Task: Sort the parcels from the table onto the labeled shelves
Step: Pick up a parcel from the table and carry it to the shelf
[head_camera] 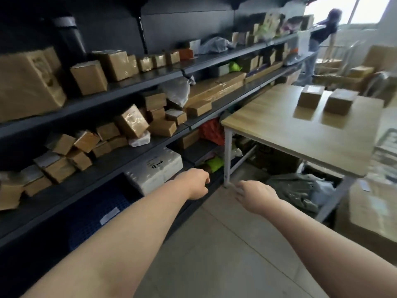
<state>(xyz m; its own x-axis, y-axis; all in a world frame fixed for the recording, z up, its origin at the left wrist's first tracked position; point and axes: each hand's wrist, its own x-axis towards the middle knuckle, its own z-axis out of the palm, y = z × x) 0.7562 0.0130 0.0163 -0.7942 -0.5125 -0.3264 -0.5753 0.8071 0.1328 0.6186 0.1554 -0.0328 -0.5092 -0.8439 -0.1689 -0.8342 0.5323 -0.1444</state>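
Two brown cardboard parcels (pixel 310 96) (pixel 341 101) sit side by side at the far end of the wooden worktop (pixel 279 134), flat, tops up, too squat to show a long axis. The left one bears a pale label. Left grip (pixel 196 183) is curled under, holding nothing visible, by the dark shelves (pixel 120 160). Right grip (pixel 255 195) is spread loose near the worktop's white leg (pixel 227 155).

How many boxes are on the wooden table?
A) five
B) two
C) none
B: one box sits beside a second box on the table, and nothing else is on it.
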